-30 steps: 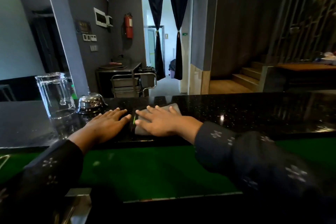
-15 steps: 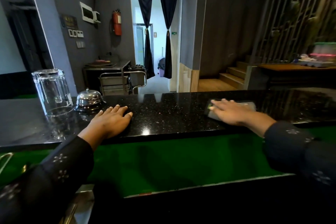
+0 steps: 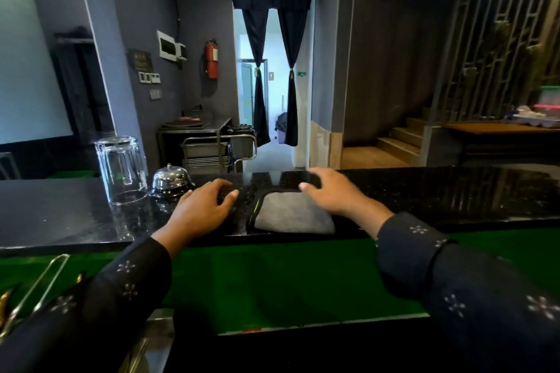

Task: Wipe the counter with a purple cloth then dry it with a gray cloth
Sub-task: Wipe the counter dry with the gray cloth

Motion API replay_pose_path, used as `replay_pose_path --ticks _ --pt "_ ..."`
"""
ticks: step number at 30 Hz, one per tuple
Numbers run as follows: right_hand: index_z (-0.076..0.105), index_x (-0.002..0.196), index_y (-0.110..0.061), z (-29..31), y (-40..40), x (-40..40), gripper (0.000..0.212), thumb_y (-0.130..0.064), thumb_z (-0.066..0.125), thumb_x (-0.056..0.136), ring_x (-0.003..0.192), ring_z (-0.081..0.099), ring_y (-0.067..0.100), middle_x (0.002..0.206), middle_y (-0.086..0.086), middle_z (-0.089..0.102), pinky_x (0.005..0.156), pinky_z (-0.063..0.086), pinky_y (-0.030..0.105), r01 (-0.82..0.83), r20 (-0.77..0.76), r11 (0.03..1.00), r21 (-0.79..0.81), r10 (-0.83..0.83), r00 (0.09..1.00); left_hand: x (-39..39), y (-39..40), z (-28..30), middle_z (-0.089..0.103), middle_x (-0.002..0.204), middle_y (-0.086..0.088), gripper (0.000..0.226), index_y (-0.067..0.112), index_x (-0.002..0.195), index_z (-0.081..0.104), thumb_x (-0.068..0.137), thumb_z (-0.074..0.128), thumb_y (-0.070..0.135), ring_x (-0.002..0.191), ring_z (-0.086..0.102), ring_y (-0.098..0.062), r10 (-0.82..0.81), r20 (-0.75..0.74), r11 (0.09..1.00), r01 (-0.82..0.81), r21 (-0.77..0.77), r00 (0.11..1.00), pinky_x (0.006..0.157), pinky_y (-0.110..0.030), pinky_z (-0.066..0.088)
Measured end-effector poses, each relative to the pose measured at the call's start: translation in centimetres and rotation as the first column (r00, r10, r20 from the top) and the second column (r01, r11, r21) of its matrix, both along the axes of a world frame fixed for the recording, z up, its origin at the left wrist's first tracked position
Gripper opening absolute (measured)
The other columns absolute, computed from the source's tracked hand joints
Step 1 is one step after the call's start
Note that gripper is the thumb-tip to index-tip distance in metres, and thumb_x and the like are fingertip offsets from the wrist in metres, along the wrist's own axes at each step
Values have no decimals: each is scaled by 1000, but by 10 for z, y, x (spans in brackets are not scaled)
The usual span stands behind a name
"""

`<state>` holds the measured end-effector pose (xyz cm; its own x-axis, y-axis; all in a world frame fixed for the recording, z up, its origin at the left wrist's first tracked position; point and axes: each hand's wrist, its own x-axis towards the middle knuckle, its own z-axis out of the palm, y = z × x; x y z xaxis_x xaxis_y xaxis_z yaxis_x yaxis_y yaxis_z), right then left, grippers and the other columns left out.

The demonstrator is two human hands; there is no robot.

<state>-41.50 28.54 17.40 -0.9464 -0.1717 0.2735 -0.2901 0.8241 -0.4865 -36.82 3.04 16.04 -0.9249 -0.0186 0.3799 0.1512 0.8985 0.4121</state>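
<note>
My right hand [image 3: 328, 191] rests open on gray cloth [image 3: 292, 212]; left hand [image 3: 202, 207] flat, open on counter [image 3: 454, 191].

Upturned glass [image 3: 120, 169] beside a bell [image 3: 170, 180] (chrome, domed).

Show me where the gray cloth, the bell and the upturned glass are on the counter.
gray cloth [image 3: 292, 212]: head view, middle of its gray top face.
bell [image 3: 170, 177]: head view, shiny dome, below the button.
glass [image 3: 120, 169]: head view, middle of its clear side wall.
</note>
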Motion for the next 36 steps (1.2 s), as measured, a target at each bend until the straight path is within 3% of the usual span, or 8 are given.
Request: replay_pose_path --ticks 4,9,12,15,21,26,30,36 --pt "51 133 -13 3 35 -7 68 -56 62 82 118 55 28 129 10 58 99 45 46 81 180 991 105 -99 979 -4 40 14 60 125 -4 51 17 130 49 90 54 47 112 58 -20 -115 112 989 104 106 987 99 -38 45" --pt "65 94 -24 -6 24 -5 14 -29 71 83 93 63 21 96 2 67 89 51 43 28 51 997 -72 -24 998 -25 74 10 53 129 -7 77 18 132 44 74 62 65 118 52 -27 40 227 990 -9 -138 973 102 -48 41" --pt "63 87 -25 -2 22 -1 5 -24 68 85 89 62 20 89 -1 65 84 52 39 9 -59 985 -173 -20 998 -28 76 12 60 119 -4 71 17 126 47 71 75 51 108 59 -24 54 248 996 -71 61 967 97 -45 46" --pt "60 98 -14 10 18 7 7 -19 59 93 89 61 21 92 5 65 75 50 31 -115 -105 933 -341 84 991 -19 79 21 68 91 -7 47 6 113 57 76 79 26 69 65 -16 -72 296 931 -42 362 952 61 -30 56" --pt "54 104 -15 53 18 29 10 -21 50 98 83 66 32 85 15 66 75 56 45 -238 -211 787 -570 140 967 18 80 55 70 92 -11 25 -2 103 66 85 69 16 67 68 -10 -190 25 725 123 678 982 62 -21 58" --pt "52 107 -15 100 24 52 10 -21 49 99 77 65 25 82 5 63 65 57 40 -279 -321 757 -591 98 942 50 85 103 69 86 2 22 7 105 67 86 67 17 65 66 4 -235 -224 687 325 650 946 64 -14 55" --pt "52 103 -16 134 29 62 8 -21 51 98 73 61 17 79 0 60 62 53 30 -308 -403 760 -572 67 913 63 91 131 71 90 2 11 18 95 68 86 68 24 79 69 -6 -251 -277 663 373 649 928 68 -19 57" --pt "55 104 -15 132 37 59 11 -23 53 97 88 67 28 95 12 67 78 57 48 -203 -262 773 -600 50 964 53 100 126 70 89 -5 23 4 104 69 86 68 19 63 67 0 -216 -252 642 332 692 943 57 -15 54"
